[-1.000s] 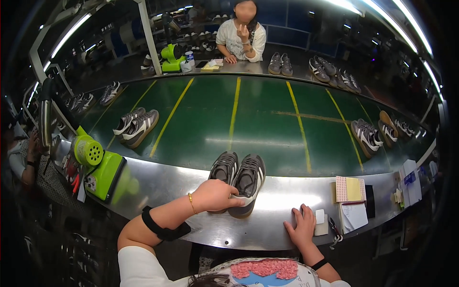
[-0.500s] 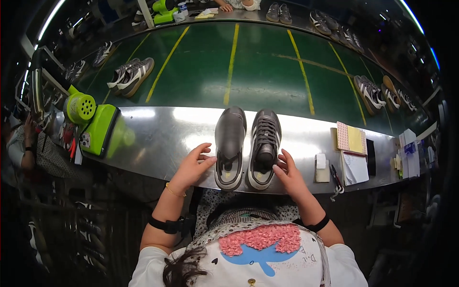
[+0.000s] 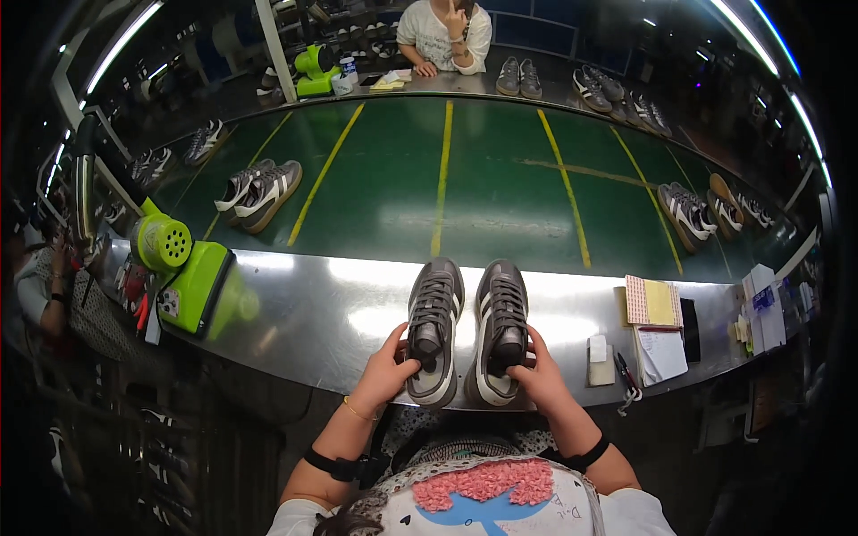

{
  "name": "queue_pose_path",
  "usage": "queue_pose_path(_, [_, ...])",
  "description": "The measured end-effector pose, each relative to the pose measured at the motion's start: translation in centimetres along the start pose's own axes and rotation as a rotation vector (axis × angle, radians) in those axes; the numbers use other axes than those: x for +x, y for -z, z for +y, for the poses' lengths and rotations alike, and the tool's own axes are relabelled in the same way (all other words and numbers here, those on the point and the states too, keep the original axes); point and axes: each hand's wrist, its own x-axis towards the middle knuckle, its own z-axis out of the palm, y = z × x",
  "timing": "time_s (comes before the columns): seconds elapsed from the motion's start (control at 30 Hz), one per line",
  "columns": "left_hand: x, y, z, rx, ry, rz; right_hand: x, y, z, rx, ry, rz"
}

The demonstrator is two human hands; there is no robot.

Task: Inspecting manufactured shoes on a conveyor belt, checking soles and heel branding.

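Observation:
Side by side on the shiny metal bench lie two grey lace-up sneakers with white side stripes, toes pointing away from me. My left hand (image 3: pixel 384 371) grips the left sneaker (image 3: pixel 435 308) at its collar, thumb at the opening and fingers along the outer side. The right sneaker (image 3: pixel 503 308) is held the same way by my right hand (image 3: pixel 539 375), its thumb over the collar edge and its other fingers partly hidden behind the shoe's side. Both soles appear to rest on the bench (image 3: pixel 304 348) near its front edge.
Beyond the bench runs a green belt (image 3: pixel 500 196) with yellow lines, carrying a sneaker pair (image 3: pixel 259 196) at left and more sneakers (image 3: pixel 686 217) at right. A lime-green machine (image 3: pixel 195 286) stands left; notebooks (image 3: pixel 660 353) and a pen (image 3: pixel 627 375) lie right. Opposite sits another person (image 3: pixel 444 40).
Both hands have moved in from beside the sneakers and closed on their collars. The view has tilted up, showing more of the person opposite.

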Motion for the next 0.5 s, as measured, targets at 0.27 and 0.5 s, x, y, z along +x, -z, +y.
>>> queue_pose_path(0.27, [-1.0,-0.9,-0.7,-1.022,0.077,-0.152,0.0,-0.7,-0.1,0.872,-0.209,-0.151])
queue_pose_path(0.5, [-1.9,-2.0,0.3,-1.157,0.122,-0.168,0.0,-1.7,-0.5,1.039,-0.22,-0.27])
